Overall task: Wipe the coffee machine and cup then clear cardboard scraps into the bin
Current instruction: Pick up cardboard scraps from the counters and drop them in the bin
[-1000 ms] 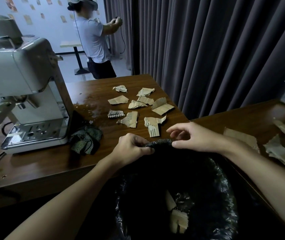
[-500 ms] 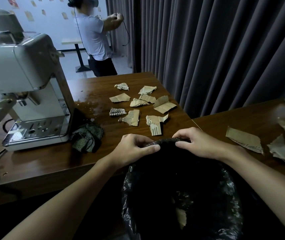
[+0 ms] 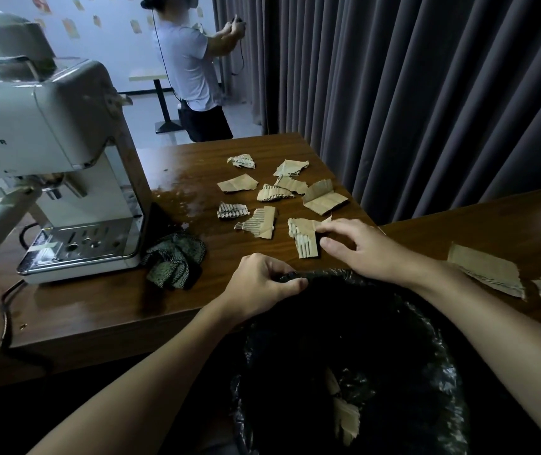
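A dark curtain (image 3: 426, 93) hung behind the brown worktop (image 3: 98, 307), and a second worktop (image 3: 459, 231) stood at its right. The pale coffee machine (image 3: 65, 126) sat near the left edge of the first worktop. Below the near edge, between the two worktops, stood the bin (image 3: 443, 372), lined with black plastic, with a few cardboard pieces (image 3: 344, 418) inside. A person (image 3: 190, 70) stood in the room beyond the far edge. A crumpled dark green cloth (image 3: 174, 261) lay just beside the machine's base. Cardboard scraps (image 3: 262, 192) were strewn towards the worktop's far right corner, and more scraps (image 3: 486, 270) lay on the second worktop. The left hand (image 3: 259, 287) had its grip pinched on the far rim of the bin liner. The right hand (image 3: 357, 247) reached over the near edge, fingertips on the right side of the nearest scrap (image 3: 305, 239) and thumb close beside it; whether that grip had closed on the scrap could not be told
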`<state>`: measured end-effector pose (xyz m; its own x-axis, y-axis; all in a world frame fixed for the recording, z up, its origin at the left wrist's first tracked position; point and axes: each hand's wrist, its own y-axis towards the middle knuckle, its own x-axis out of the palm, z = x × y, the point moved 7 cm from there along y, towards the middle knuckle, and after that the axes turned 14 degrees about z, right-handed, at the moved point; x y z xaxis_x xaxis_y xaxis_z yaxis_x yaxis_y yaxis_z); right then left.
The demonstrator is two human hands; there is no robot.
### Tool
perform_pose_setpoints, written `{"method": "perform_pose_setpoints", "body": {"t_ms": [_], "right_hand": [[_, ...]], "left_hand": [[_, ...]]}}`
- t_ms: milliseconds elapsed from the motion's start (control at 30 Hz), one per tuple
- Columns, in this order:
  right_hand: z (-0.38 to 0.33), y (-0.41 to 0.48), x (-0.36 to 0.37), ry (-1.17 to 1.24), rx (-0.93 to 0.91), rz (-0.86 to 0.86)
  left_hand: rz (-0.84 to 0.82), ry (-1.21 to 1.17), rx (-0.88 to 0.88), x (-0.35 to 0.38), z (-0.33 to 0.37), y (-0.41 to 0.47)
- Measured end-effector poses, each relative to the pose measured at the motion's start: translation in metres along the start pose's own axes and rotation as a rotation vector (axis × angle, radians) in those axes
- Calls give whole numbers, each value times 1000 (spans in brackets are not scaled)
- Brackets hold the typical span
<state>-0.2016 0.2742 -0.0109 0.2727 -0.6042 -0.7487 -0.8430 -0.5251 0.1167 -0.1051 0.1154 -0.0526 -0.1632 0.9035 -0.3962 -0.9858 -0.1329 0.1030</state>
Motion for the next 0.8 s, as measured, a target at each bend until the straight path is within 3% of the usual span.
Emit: {"method": "perform_pose_setpoints", "body": {"t_ms": [167, 467, 800], "right_hand": [[7, 18, 24, -159, 72, -108], [26, 28, 9, -259, -69, 52], [43, 30, 2, -244, 88, 41]], "left_hand": [[12, -8, -1, -1, 1, 0], [32, -25, -26, -1, -2, 0], [35, -61, -75, -2, -1, -2]]}}
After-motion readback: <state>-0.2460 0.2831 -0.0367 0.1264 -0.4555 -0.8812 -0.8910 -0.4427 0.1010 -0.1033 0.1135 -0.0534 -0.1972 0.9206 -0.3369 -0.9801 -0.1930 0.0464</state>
